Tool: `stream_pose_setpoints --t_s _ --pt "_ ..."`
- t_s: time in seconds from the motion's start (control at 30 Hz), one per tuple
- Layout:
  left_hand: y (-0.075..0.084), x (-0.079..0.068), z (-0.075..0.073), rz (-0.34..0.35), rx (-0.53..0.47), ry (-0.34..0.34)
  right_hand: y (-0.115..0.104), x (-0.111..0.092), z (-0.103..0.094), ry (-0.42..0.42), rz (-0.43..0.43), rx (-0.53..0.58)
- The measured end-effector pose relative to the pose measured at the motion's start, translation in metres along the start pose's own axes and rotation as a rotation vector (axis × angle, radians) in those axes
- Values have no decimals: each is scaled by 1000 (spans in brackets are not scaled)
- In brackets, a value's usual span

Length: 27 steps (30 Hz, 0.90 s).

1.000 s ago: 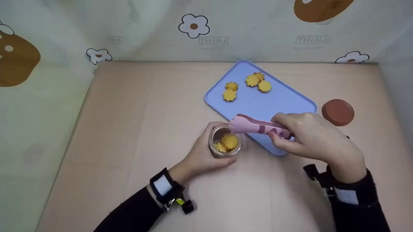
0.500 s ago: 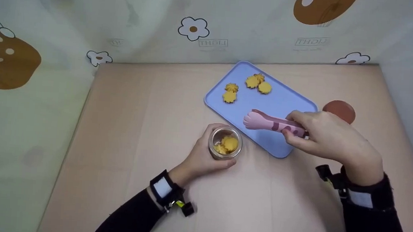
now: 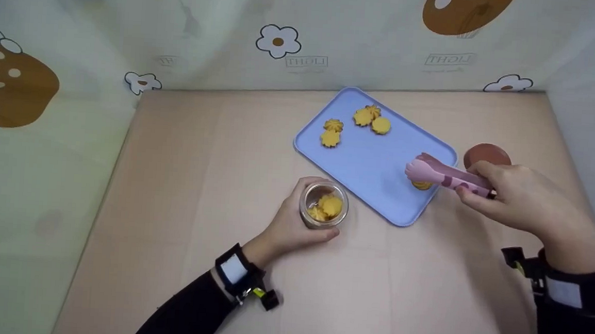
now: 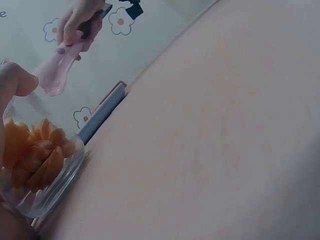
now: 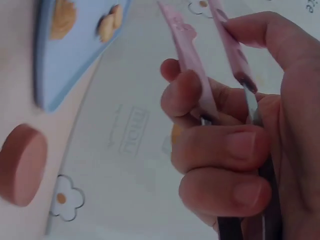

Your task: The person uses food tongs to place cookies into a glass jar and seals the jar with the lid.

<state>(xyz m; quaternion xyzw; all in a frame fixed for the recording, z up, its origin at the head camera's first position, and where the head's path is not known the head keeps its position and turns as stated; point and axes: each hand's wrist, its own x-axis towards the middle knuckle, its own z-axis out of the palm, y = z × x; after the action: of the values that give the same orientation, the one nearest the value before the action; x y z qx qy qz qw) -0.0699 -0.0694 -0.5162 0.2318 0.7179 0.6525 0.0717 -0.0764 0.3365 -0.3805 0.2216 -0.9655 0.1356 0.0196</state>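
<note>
My left hand (image 3: pixel 294 221) grips a clear glass jar (image 3: pixel 347 207) that stands on the table just below the tray. Several yellow flower-shaped cookies (image 3: pixel 330 206) lie inside it, showing orange through the glass in the left wrist view. My right hand (image 3: pixel 520 201) holds pink paw-tipped tongs (image 3: pixel 439 174) above the right end of the blue tray (image 3: pixel 369 176). The tong arms stand apart with nothing between them in the right wrist view. Beneath the tongs a cookie (image 3: pixel 422 185) rests on the tray, partly hidden in the head view.
Two cookies (image 3: pixel 331 133) touch each other at the tray's left side. Another three cookies (image 3: pixel 373 119) are clustered near its far corner. A reddish-brown round lid (image 3: pixel 487 153) lies right of the tray, partly covered by my right hand. A patterned curtain (image 3: pixel 207 32) hangs behind the table.
My right hand has carried the tongs rightward, from beside the jar's mouth to over the cookie at the tray's right end. My left hand and the jar stay in place.
</note>
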Motion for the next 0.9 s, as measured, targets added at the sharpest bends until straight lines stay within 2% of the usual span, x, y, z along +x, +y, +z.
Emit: stream_pose_setpoints --t_s 0.23,0.57,0.9 --pt "-3 0 0 6 9 -3 19 -3 13 -117 113 20" --pt "-5 -2 1 29 12 -8 24 0 19 -217 192 21" --pt "-1 -1 -1 38 31 -10 19 2 19 -191 186 -2"
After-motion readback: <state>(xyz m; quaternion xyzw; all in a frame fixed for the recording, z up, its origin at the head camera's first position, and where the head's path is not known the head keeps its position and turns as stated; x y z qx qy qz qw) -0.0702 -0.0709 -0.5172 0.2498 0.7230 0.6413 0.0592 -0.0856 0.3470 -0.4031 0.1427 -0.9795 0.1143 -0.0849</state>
